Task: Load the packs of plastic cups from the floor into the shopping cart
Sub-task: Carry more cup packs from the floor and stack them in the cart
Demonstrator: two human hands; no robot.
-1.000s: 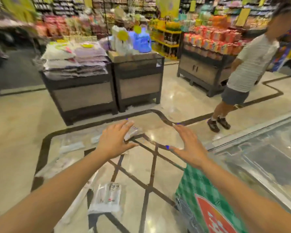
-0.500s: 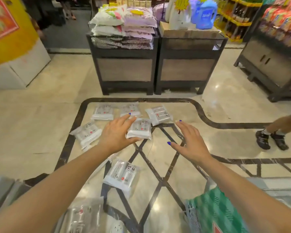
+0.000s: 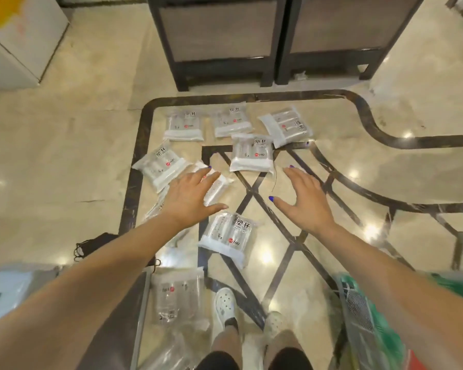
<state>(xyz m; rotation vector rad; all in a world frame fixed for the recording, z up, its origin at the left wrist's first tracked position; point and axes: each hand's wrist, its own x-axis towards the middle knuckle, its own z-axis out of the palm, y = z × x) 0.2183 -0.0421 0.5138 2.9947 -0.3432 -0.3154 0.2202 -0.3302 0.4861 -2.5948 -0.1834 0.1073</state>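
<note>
Several clear plastic packs of cups [image 3: 252, 153] lie scattered on the glossy marble floor [image 3: 64, 161], none of them in your grasp yet. Their film looks slippery, so I think a pack can slide out if you pinch only one corner. One pack [image 3: 177, 296] lies just beside your white shoe [image 3: 225, 305]; you could step on it. The shopping cart with green checked lining [image 3: 364, 311] stands at your right, low in view. Your left hand [image 3: 191, 196] reaches forward with straight spread fingers above a pack, holding nothing. Your right hand [image 3: 304, 200] is also spread and empty, over bare floor.
</note>
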